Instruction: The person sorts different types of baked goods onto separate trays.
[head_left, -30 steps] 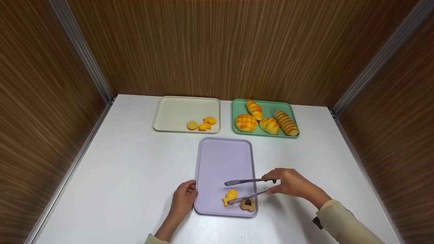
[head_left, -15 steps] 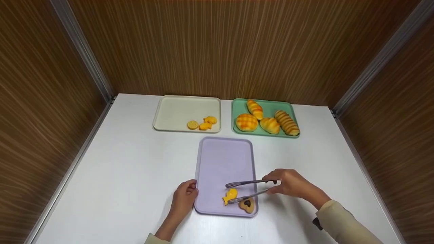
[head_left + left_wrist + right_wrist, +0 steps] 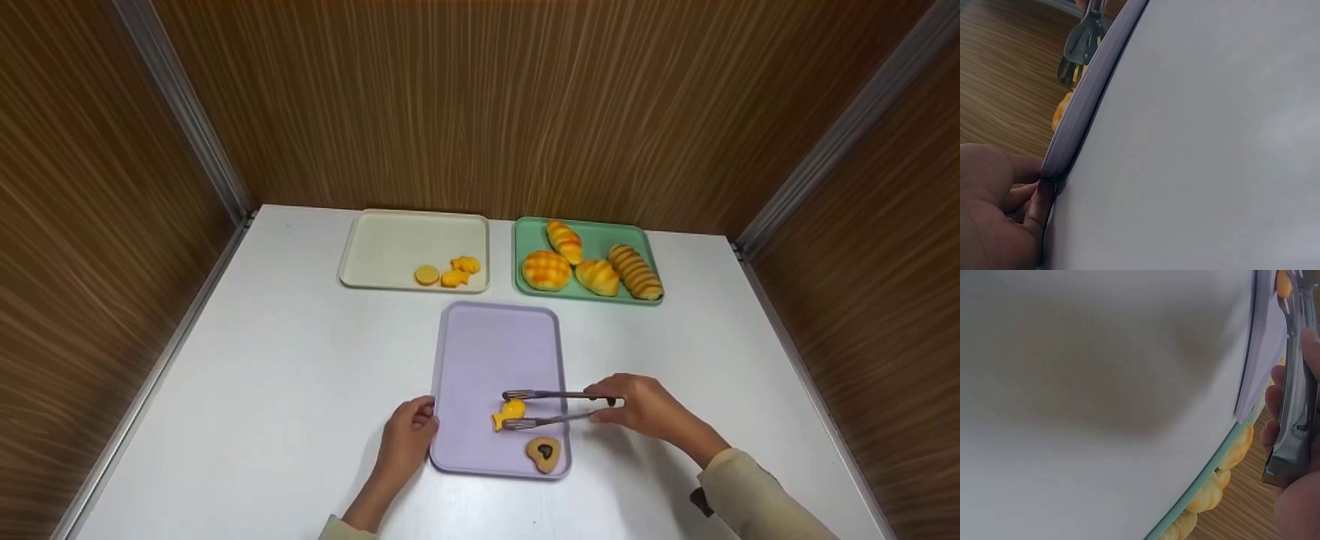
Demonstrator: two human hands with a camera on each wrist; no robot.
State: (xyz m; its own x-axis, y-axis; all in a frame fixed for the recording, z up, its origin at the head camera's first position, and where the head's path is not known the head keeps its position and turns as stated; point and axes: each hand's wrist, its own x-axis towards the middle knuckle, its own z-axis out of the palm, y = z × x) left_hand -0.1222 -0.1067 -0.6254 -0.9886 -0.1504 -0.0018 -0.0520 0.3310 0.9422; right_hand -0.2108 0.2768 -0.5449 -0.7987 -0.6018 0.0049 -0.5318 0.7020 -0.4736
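Observation:
My right hand (image 3: 637, 405) holds metal tongs (image 3: 555, 394) over the lower part of a lilac tray (image 3: 495, 337). The tong arms are spread, with their tips on either side of a yellow fish-shaped cookie (image 3: 513, 409). A heart-shaped cookie (image 3: 544, 454) with a dark centre lies below, in the tray's lower right corner. At the tray's left edge, my left hand (image 3: 405, 442) pinches the rim; in the left wrist view thumb and finger meet on the lilac rim (image 3: 1081, 107). The right wrist view shows fingers wrapped around the tongs (image 3: 1297, 382).
Behind the lilac tray stand a cream tray (image 3: 397, 244), with a round cookie (image 3: 427, 275) and two fish-shaped cookies (image 3: 454, 278), and a green tray (image 3: 525, 232) bearing several breads (image 3: 546, 270). Wood-patterned panels (image 3: 480, 105) enclose the white table (image 3: 300, 360) at the back and sides.
The tongs have moved off the heart cookie toward the back of the tray, and their tips have drawn closer around the fish cookie, which shifted slightly the same way. The left hand stays put.

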